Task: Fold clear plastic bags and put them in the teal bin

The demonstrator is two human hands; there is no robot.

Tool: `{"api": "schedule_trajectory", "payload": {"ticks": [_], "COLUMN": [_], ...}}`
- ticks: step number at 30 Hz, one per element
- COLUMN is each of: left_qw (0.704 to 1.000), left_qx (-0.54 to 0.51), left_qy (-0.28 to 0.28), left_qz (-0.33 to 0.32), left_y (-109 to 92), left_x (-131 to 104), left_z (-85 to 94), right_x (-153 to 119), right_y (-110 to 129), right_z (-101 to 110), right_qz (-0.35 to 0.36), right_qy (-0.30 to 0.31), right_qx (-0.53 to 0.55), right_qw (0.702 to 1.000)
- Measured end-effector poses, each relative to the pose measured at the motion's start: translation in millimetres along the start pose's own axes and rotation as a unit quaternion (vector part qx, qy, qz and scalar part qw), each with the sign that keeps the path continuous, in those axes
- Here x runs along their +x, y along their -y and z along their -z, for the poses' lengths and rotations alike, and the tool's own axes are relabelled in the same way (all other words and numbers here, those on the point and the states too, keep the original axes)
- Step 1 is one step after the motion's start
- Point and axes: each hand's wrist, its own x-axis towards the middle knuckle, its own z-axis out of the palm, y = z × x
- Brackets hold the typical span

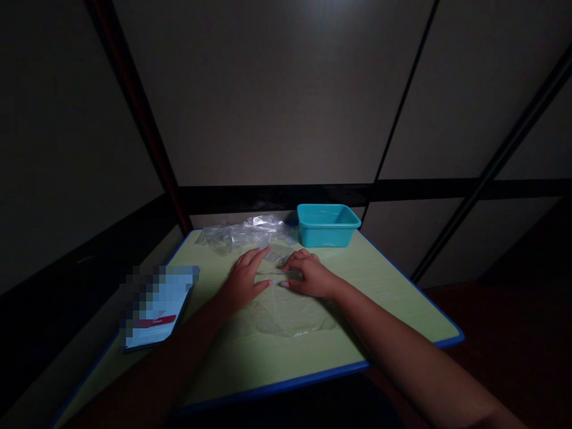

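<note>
A clear, thin plastic bag (292, 316) lies spread on the table in front of me. My left hand (245, 279) rests on its left side, fingers stretched forward and the thumb held apart. From the right, my right hand (309, 274) touches the same plastic with bent fingers, its thumb separate from them. Both thumb tips come close together over the middle of the bag. Just past my fingertips is a small greyish patch (277, 255), too dim to make out.
More crumpled clear plastic (252, 231) lies along the table's back edge. Beside it stands a turquoise plastic basket (328, 234). A flat, partly pixelated item with a light blue face (165, 310) lies at the left. The light green table (393, 298) has a blue rim and meets panelled doors.
</note>
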Motion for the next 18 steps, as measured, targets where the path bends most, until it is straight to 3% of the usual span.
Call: {"api": "schedule_trajectory", "payload": {"ticks": [9,18], "left_qw": [0.994,0.991], "left_qx": [0.029,0.023], "left_qy": [0.101,0.124], "left_qz": [-0.036,-0.051], "left_y": [-1,0], "left_x": [0,-3], "left_z": [1.4,1.8], "right_x": [-1,2], "right_y": [5,-9], "right_z": [8,21], "right_qz": [-0.009,-0.118], "right_qy": [0.069,-0.030], "right_qx": [0.018,0.042], "right_qw": [0.997,0.992]}}
